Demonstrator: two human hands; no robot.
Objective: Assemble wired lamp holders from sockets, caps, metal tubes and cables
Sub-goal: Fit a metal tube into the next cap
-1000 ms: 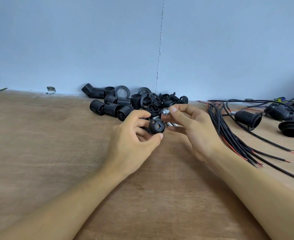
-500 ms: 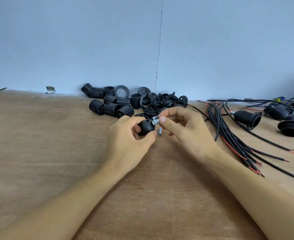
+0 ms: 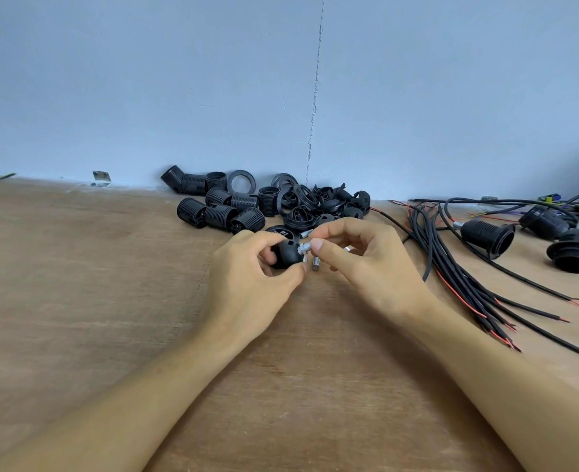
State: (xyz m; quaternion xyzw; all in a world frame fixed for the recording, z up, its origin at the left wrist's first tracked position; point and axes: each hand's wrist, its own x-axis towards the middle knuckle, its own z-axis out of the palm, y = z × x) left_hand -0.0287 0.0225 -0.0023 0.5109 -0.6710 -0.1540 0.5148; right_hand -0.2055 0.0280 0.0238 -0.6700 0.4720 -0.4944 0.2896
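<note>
Over the middle of the table (image 3: 111,301), a black cap (image 3: 285,256) is gripped in the curled fingers of the left hand (image 3: 254,281). Its hole is turned right, apparently so that the metal tube (image 3: 304,248), pinched by the right hand (image 3: 366,267), can be threaded in.

Small-parts assembly workshop, hand-work bench. Bare plywood worktop (image 3: 77,301) butted against plain pale-blue wall (image 3: 145,80), cracked vertically, small metal bracket (image 3: 101,177) at the joint. Stock kept loose and unboxed: heap of black threaded sockets (image 3: 220,212) and rings (image 3: 241,180) at the wall; bundle of black cables (image 3: 451,274), ends stripped, red cores exposed. Wired lamp holders (image 3: 489,238) laid at far right among further cable.
</note>
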